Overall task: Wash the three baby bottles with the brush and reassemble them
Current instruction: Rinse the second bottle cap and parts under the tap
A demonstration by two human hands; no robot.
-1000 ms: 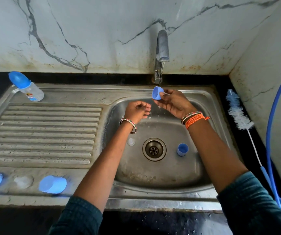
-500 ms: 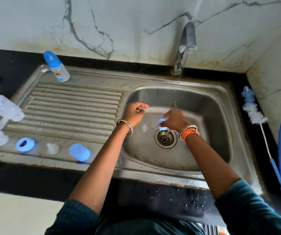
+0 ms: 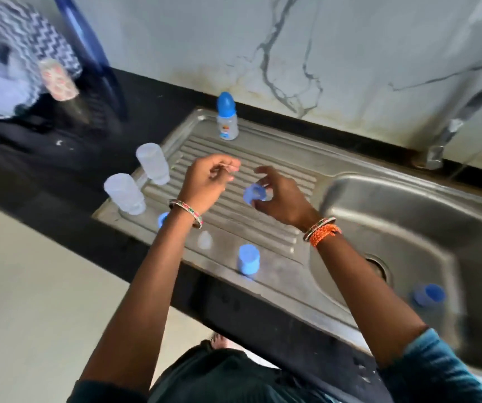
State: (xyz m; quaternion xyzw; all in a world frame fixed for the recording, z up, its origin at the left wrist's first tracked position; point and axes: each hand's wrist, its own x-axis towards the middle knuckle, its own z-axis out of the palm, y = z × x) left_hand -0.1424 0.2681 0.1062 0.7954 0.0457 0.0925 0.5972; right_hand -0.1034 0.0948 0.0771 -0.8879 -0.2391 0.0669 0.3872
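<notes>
Comparing with half a second earlier, we saw both hands had left the sink basin [image 3: 426,205] and come over the ribbed drainboard [image 3: 266,228]. The right hand [image 3: 277,196] pinched a blue screw ring [image 3: 255,194] in curled fingers, carried from under the tap [image 3: 463,120]. The left hand [image 3: 205,181] had fingers curled toward the thumb; blur meant we could not tell if it held anything, maybe a clear teat. Two clear bottle bodies [image 3: 138,184] stood inverted at the drainboard's left edge. One assembled bottle [image 3: 227,117] stood at the back. A blue cap [image 3: 248,258], a clear teat [image 3: 205,239] and another blue ring [image 3: 162,219] sat near the front edge. A second blue cap [image 3: 429,293] lay in the basin. We judged rinsing of this ring done and reassembly starting.
</notes>
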